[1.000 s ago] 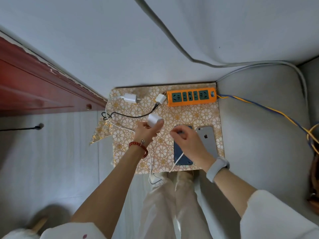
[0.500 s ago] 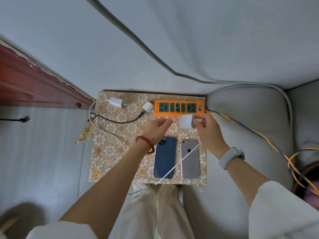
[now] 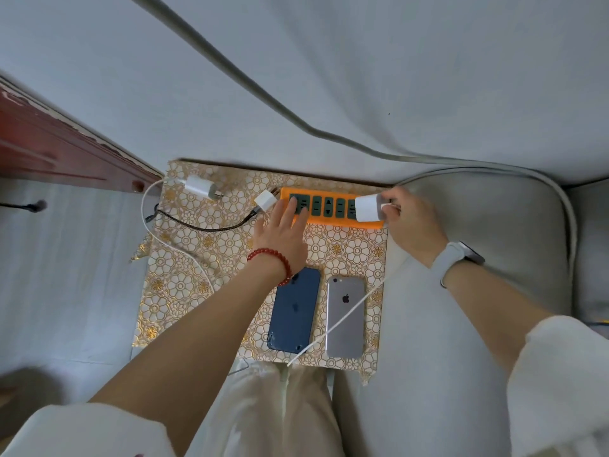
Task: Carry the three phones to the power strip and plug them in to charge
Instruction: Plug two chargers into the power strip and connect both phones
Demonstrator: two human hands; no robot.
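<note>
Since half a second ago, the white charger block [image 3: 368,208] has been carried by the pinching right hand [image 3: 412,222] onto the right end of the orange power strip [image 3: 333,209]. The strip's left end is now pressed by the flat-fingered left hand [image 3: 283,232]. Insertion is judged imminent; only the blue phone [image 3: 295,313] and silver phone [image 3: 346,316] are seen, just before the strip, the white cable [image 3: 342,316] laid across them.

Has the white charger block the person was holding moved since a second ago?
Yes. The charger block has gone from the left hand, near the strip's left end, to the right hand, at the right end of the orange power strip.
</note>
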